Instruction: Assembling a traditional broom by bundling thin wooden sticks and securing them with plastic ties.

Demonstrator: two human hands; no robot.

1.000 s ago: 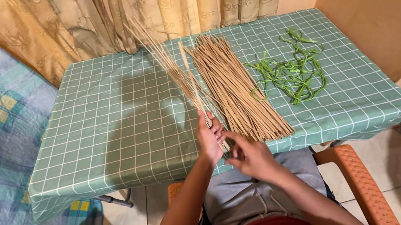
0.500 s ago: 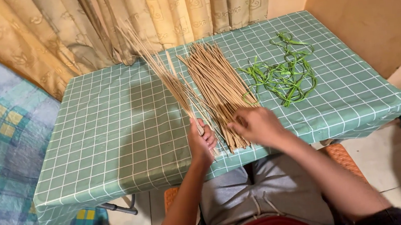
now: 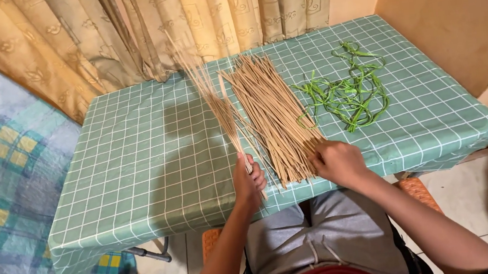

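Head view looks down at a counter (image 3: 138,166) with a green checked cloth. Left hand (image 3: 247,182) is closed tight around the near ends of a thin bunch of sticks (image 3: 216,106), and the far ends fan out and lift up toward the curtain (image 3: 124,35). Right hand (image 3: 334,162) rests on the near end of the big pile of sticks (image 3: 272,113), which lies flat in the middle of the counter; its fingers curl over the stick ends, but I cannot tell if it has pinched one yet. Green strips (image 3: 348,93) lie in a loose tangle to the right, apart from the pile. To do this part well, I think the right hand should pull out just one stick at a time by its end, so the pile does not slide off the edge. The left hand should keep its grip snug and low, with all the ends lined up, so no stick slips out of the bunch.
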